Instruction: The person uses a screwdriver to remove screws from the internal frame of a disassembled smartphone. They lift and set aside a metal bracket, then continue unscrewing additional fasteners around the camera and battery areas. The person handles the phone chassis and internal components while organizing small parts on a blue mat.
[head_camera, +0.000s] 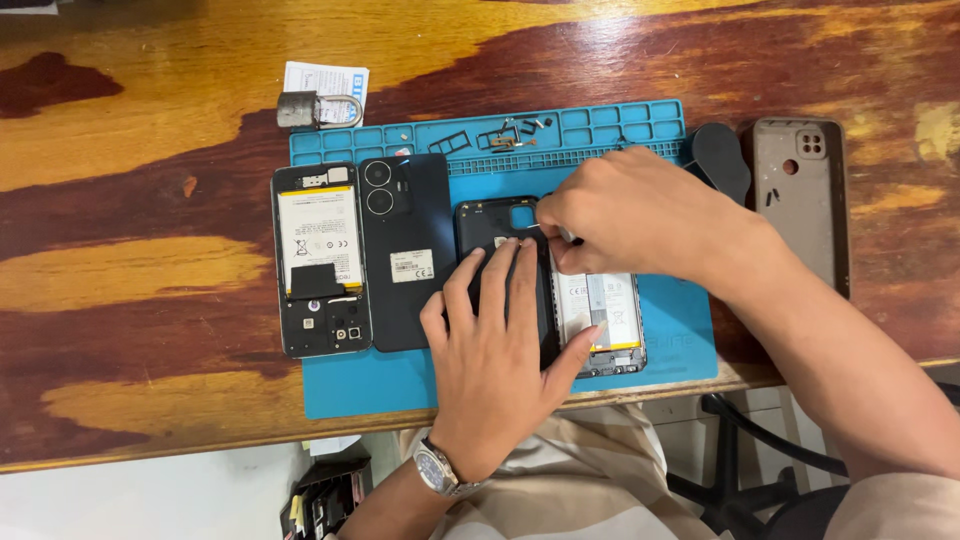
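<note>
My left hand (495, 345) lies flat on a dark phone back cover (490, 215) in the middle of the blue work mat (350, 385), its thumb touching an opened phone (605, 320) with a white battery. My right hand (625, 215) is closed around a thin metal tool (540, 228), its tip at the top of that opened phone. To the left lie another opened phone (318, 260) with a white battery and its dark blue back cover (408, 250).
A grey phone case (802, 200) lies at the right on the wooden table (140, 270), beside a dark rounded object (720, 155). A padlock (315, 110) rests on a paper slip behind the mat. Small screws and trays sit in the mat's compartments (520, 135). A chair stands below.
</note>
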